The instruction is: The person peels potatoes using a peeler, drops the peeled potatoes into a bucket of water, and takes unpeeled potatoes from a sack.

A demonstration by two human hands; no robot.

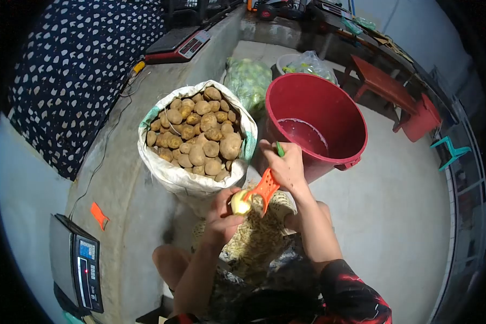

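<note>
A pale, peeled potato (241, 202) is held in the fingers of my left hand (222, 218). My right hand (288, 166) is closed round the green handle of an orange peeler (266, 187), whose head is at the potato's right side. Just beyond my left hand stands a white sack (170, 170) full of unpeeled potatoes (197, 154). Behind my right hand is a large red tub (316, 116) with some liquid low inside. Below both hands, peelings (254, 237) lie heaped between my legs.
Two scales, one red (178, 46) and one dark (81, 264), rest on the left ledge, near another orange peeler (99, 216). Behind the sack lies a bag of green produce (248, 81). A red bench (380, 86) and a green stool (451, 151) stand right.
</note>
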